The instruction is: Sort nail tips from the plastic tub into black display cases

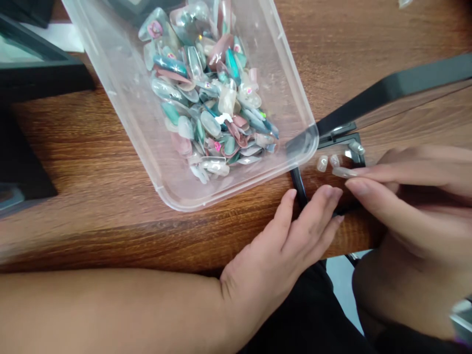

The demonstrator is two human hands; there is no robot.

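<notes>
Between the thumb and forefinger of my right hand [413, 206] is a pale, glossy false nail [342, 172]. Just beyond its tip, a few more shiny false nails [322, 163] lie in or on a black-framed case with a clear middle [359, 156]. My left hand [283, 241] rests at the near side of this case, fingers stretched out and holding nothing. To the left, a clear plastic tub [236, 189] contains a heap of false nails [210, 123] in grey, green, pink and clear colours, some with small decorations. The tub's corner overlaps part of the case.
A raised black lid or panel [398, 88] slants up at the right behind the case. Black-framed boxes [44, 78] stand at the left on the brown wooden table [92, 182]. The table's front edge runs below my hands. A small clear piece [404, 3] lies at the top right.
</notes>
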